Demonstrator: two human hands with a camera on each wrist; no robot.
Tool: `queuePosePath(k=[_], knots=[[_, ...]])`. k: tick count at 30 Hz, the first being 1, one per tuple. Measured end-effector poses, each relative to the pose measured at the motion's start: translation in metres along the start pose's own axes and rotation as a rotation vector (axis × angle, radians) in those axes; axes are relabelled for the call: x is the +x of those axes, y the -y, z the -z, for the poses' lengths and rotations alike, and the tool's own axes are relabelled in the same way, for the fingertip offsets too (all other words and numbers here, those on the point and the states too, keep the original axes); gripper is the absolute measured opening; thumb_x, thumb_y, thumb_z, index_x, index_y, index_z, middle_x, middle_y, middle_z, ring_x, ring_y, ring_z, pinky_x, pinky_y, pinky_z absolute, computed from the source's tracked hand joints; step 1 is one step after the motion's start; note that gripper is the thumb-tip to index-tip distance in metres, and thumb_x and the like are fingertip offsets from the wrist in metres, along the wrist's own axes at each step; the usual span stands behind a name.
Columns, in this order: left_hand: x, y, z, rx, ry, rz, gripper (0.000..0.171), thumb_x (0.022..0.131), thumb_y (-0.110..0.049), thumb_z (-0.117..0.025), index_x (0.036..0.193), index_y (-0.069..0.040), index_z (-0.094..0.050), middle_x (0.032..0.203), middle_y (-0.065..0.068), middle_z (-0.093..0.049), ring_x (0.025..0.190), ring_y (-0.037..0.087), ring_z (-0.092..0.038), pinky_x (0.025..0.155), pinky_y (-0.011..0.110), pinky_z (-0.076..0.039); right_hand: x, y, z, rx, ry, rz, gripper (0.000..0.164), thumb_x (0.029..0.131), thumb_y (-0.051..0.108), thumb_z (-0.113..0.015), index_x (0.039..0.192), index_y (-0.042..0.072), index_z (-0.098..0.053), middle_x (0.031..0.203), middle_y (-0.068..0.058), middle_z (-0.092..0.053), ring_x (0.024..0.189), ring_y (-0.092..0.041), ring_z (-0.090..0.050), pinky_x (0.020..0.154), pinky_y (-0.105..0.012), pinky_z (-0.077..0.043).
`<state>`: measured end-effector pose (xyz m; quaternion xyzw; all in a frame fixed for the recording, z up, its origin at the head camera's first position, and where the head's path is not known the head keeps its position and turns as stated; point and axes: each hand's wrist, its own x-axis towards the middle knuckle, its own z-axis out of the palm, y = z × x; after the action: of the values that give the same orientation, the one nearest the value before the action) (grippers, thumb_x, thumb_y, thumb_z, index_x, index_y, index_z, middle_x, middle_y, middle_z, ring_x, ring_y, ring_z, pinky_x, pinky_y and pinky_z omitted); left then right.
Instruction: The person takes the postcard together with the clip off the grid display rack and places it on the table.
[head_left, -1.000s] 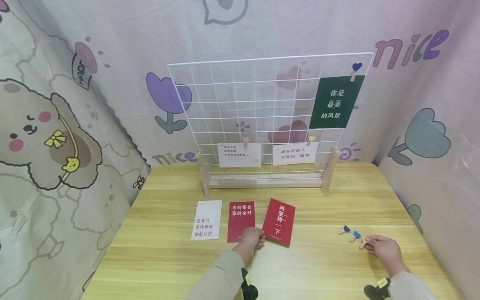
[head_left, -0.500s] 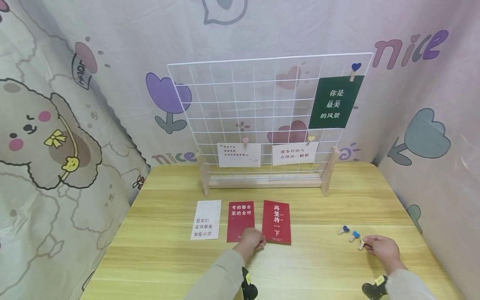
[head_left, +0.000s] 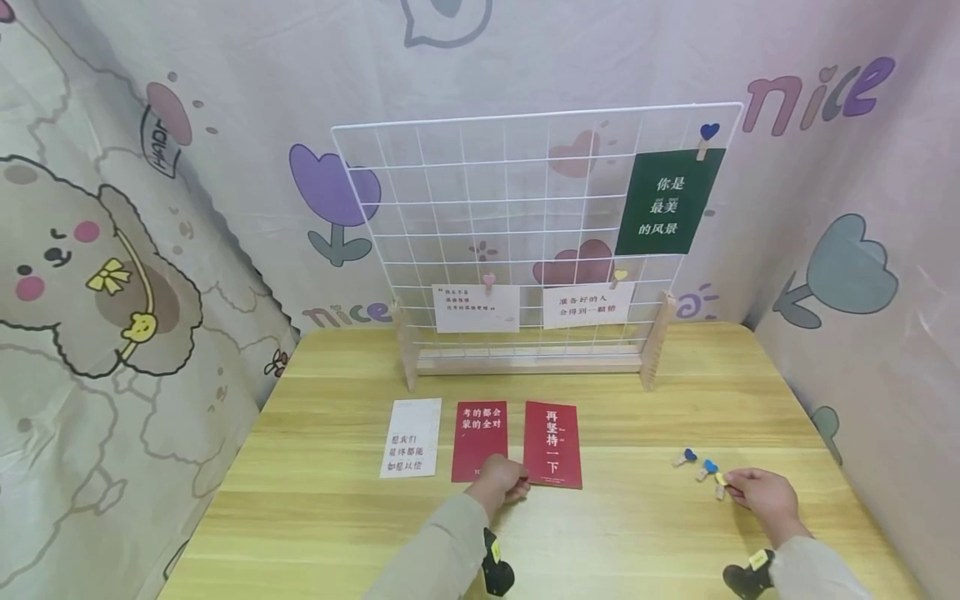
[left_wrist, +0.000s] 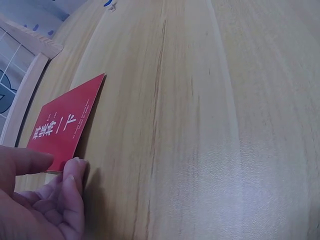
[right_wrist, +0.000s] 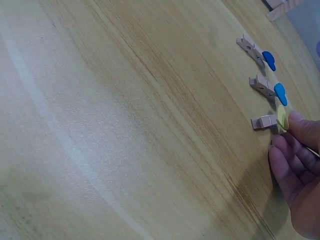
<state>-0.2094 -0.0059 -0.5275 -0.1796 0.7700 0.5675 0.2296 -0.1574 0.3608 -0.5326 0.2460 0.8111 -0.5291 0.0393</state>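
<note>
My left hand point(head_left: 501, 482) pinches the lower left corner of a red card point(head_left: 552, 442) with white lettering. In the left wrist view the thumb point(left_wrist: 37, 162) lies on top of that card point(left_wrist: 65, 120), with curled fingers at its edge. Far to the right, my right hand point(head_left: 767, 493) holds a small wooden clothespin with a yellow heart point(right_wrist: 282, 117) between thumb and fingertips. Two more clothespins, one with a dark blue heart point(right_wrist: 269, 60) and one with a lighter blue heart point(right_wrist: 280, 94), lie beside it on the table.
Another red card point(head_left: 480, 437) and a white card point(head_left: 411, 439) lie left of the held card. Behind stands a white wire grid point(head_left: 480, 185) on a wooden base point(head_left: 525, 365). A green card point(head_left: 670, 202) and two white cards point(head_left: 476, 308) are clipped to it.
The held red card has turned from a slant to nearly straight, in line with the other red card. In my right hand, the yellow heart clothespin has shifted slightly left and turned more upright.
</note>
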Motion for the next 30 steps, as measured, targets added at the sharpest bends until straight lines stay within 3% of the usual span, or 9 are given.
queuePosePath(k=[10,20,26,30], knots=[[-0.004,-0.006,0.004,0.04,-0.004,0.014,0.015,0.079,-0.007,-0.048,0.075,0.005,-0.057,0.06,0.013,-0.056,0.042,0.011,-0.052,0.042,0.018,-0.046,-0.002,0.0,0.005,-0.023,0.04,0.018,0.037,0.079,0.01,-0.059,0.097,-0.021,-0.049,0.072,-0.009,-0.062,0.061,-0.009,-0.058,0.057,-0.024,-0.051],[-0.002,-0.012,0.014,0.068,0.024,-0.021,0.017,0.079,-0.008,-0.047,0.077,0.005,-0.057,0.062,0.011,-0.057,0.044,0.009,-0.048,0.048,0.021,-0.048,0.003,0.011,0.017,-0.112,0.019,0.082,0.043,0.085,0.019,-0.053,0.103,-0.02,-0.046,0.081,-0.016,-0.06,0.067,-0.011,-0.057,0.061,-0.026,-0.051],[0.001,-0.021,0.018,0.073,0.057,-0.048,0.017,0.076,-0.006,-0.05,0.086,0.006,-0.058,0.07,0.014,-0.06,0.047,0.009,-0.049,0.05,0.021,-0.047,0.043,-0.019,0.014,-0.126,-0.012,0.165,0.062,0.084,0.043,-0.05,0.109,-0.014,-0.048,0.098,-0.023,-0.057,0.071,-0.007,-0.057,0.055,-0.019,-0.049],[0.001,-0.031,0.021,0.082,0.069,-0.074,0.02,0.077,-0.009,-0.054,0.092,0.004,-0.057,0.077,0.015,-0.061,0.056,0.016,-0.056,0.058,0.026,-0.049,0.075,-0.04,0.007,-0.156,-0.066,0.246,0.065,0.083,0.05,-0.044,0.112,-0.009,-0.048,0.105,-0.025,-0.054,0.079,-0.015,-0.059,0.064,-0.025,-0.05]])
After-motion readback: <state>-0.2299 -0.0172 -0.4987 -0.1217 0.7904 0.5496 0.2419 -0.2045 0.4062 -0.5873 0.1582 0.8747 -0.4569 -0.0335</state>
